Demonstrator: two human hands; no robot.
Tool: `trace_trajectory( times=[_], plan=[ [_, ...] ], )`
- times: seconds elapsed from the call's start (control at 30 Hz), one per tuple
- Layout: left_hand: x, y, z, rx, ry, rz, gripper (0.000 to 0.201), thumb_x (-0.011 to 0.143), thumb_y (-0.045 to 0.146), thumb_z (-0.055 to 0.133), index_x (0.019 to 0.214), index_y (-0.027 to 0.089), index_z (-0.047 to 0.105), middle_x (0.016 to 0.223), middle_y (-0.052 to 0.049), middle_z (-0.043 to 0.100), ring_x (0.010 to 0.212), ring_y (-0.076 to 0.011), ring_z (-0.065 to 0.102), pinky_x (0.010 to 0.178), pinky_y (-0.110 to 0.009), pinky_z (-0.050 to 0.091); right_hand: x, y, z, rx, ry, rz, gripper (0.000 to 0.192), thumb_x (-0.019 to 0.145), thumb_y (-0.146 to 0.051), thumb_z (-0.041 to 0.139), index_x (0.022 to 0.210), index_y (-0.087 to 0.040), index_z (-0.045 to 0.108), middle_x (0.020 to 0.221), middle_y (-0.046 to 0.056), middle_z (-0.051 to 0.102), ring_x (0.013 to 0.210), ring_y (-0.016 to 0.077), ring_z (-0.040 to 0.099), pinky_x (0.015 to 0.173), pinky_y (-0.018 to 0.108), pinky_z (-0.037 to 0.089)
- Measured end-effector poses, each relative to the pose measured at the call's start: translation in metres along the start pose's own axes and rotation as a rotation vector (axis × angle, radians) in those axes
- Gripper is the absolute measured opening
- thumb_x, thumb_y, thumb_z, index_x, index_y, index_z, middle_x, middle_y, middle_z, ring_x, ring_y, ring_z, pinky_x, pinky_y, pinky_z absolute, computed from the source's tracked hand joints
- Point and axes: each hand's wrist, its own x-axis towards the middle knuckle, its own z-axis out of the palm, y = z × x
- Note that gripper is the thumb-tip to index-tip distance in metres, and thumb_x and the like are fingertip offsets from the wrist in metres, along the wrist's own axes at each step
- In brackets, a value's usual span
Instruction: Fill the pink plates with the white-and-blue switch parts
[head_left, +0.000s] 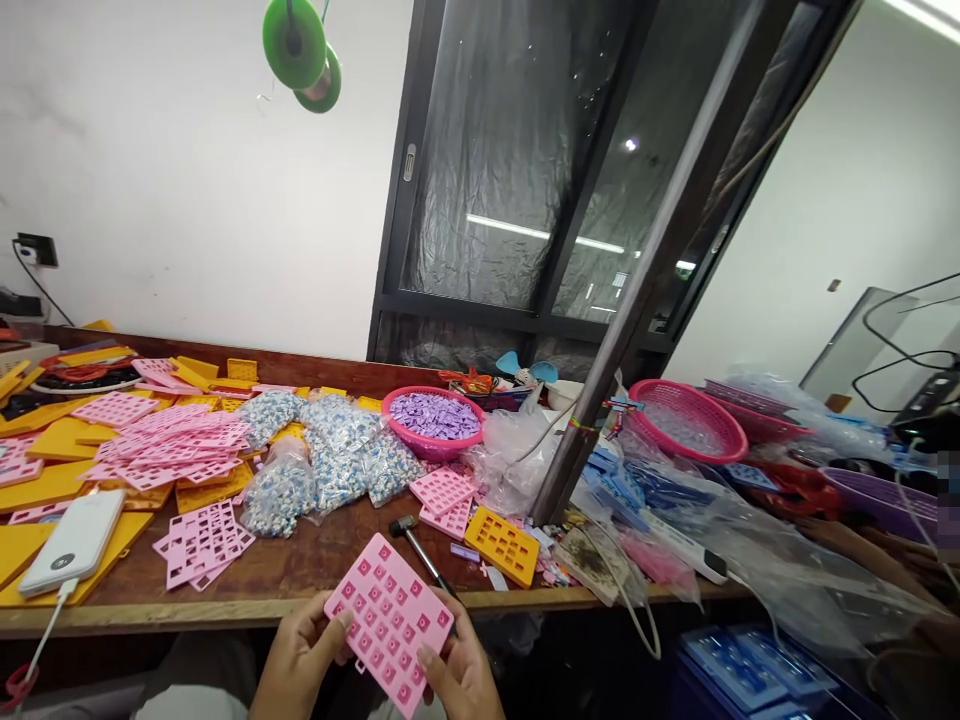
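Note:
Between my two hands, just in front of the table's edge, is a pink plastic panel (391,622) with rows of square openings, most with a darker pink round spot inside. My left hand (306,650) pinches its left edge, thumb on the face. On the right edge my right hand (463,660) grips the same panel, its thumb near the lower corner. The fingers behind the panel are hidden. Just beyond it a hammer (421,555) lies on the table, and a yellow panel with square openings (502,545) rests to the right.
Pink panels (176,440) are heaped at left over yellow ones, near a white power bank (73,543). Bags of small blue-and-white pieces (330,450) stand mid-table. A pink basket (433,422) holds purple pieces. A slanted metal post (630,330) rises at right, beside plastic bags.

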Motion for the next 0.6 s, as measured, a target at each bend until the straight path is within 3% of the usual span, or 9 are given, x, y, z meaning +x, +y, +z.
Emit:
trace_trajectory(
  times=[0.13, 0.23, 0.3, 0.37, 0.43, 0.5, 0.53, 0.6],
  plan=[
    [-0.002, -0.001, -0.005, 0.037, -0.062, -0.007, 0.044, 0.090, 0.062, 0.065, 0.093, 0.018, 0.074, 0.080, -0.004, 0.070, 0.074, -0.0179, 0.062, 0.070, -0.026, 0.052, 0.002, 0.004, -0.003, -0.053, -0.030, 0.005, 0.073, 0.075, -0.055, 0.086, 0.134, -0.027, 0.054, 0.096, 0.007, 0.072, 0.067, 0.0199, 0.064, 0.060, 0.032, 0.052],
    [-0.002, -0.007, -0.017, 0.100, -0.119, -0.042, 0.050, 0.090, 0.063, 0.062, 0.115, 0.021, 0.073, 0.106, -0.008, 0.078, 0.097, -0.0251, 0.071, 0.087, -0.033, 0.057, 0.009, 0.002, -0.010, -0.056, -0.023, 0.001, 0.072, 0.077, -0.059, 0.083, 0.135, -0.028, 0.053, 0.108, 0.011, 0.073, 0.082, 0.0249, 0.070, 0.071, 0.036, 0.056],
    [-0.002, -0.014, -0.034, 0.198, -0.003, -0.052, 0.055, 0.087, 0.065, 0.064, 0.124, 0.025, 0.071, 0.118, -0.008, 0.077, 0.110, -0.0280, 0.070, 0.097, -0.036, 0.056, 0.021, -0.004, -0.019, -0.077, 0.014, 0.002, 0.072, 0.077, -0.056, 0.083, 0.135, -0.027, 0.053, 0.109, 0.011, 0.074, 0.085, 0.0249, 0.072, 0.073, 0.036, 0.058],
    [-0.003, -0.022, -0.060, 0.311, 0.192, -0.053, 0.057, 0.082, 0.068, 0.067, 0.121, 0.027, 0.072, 0.120, -0.007, 0.077, 0.115, -0.0298, 0.070, 0.101, -0.037, 0.055, 0.040, -0.015, -0.030, -0.143, 0.068, 0.021, 0.069, 0.075, -0.051, 0.085, 0.131, -0.023, 0.054, 0.097, 0.008, 0.075, 0.065, 0.0181, 0.069, 0.058, 0.028, 0.056],
    [-0.003, -0.030, -0.093, 0.433, 0.390, -0.037, 0.059, 0.079, 0.071, 0.065, 0.117, 0.026, 0.072, 0.117, -0.007, 0.077, 0.111, -0.0322, 0.071, 0.096, -0.040, 0.057, 0.066, -0.031, -0.043, -0.210, 0.135, 0.066, 0.065, 0.075, -0.049, 0.084, 0.126, -0.020, 0.056, 0.074, 0.000, 0.071, 0.040, 0.0091, 0.053, 0.038, 0.018, 0.039],
    [-0.002, -0.034, -0.128, 0.693, 0.588, -0.026, 0.057, 0.081, 0.069, 0.060, 0.115, 0.026, 0.071, 0.117, -0.008, 0.076, 0.107, -0.0339, 0.071, 0.097, -0.044, 0.056, 0.096, -0.047, -0.056, -0.223, 0.236, 0.067, 0.069, 0.070, -0.046, 0.086, 0.125, -0.017, 0.056, 0.058, -0.006, 0.063, 0.033, 0.0078, 0.046, 0.033, 0.016, 0.033],
    [0.001, -0.035, -0.144, 0.844, 0.655, 0.020, 0.055, 0.082, 0.066, 0.057, 0.116, 0.025, 0.070, 0.120, -0.010, 0.074, 0.109, -0.0346, 0.069, 0.102, -0.047, 0.052, 0.110, -0.054, -0.062, -0.222, 0.294, 0.053, 0.072, 0.067, -0.044, 0.088, 0.125, -0.016, 0.056, 0.056, -0.007, 0.061, 0.032, 0.0084, 0.047, 0.032, 0.016, 0.033],
    [0.007, -0.035, -0.172, 1.127, 0.674, 0.100, 0.057, 0.086, 0.058, 0.048, 0.124, 0.020, 0.065, 0.132, -0.015, 0.068, 0.121, -0.0375, 0.061, 0.111, -0.051, 0.044, 0.135, -0.066, -0.074, -0.209, 0.379, 0.004, 0.078, 0.068, -0.045, 0.088, 0.131, -0.018, 0.051, 0.060, -0.007, 0.064, 0.035, 0.0096, 0.051, 0.034, 0.017, 0.037]
  ],
)
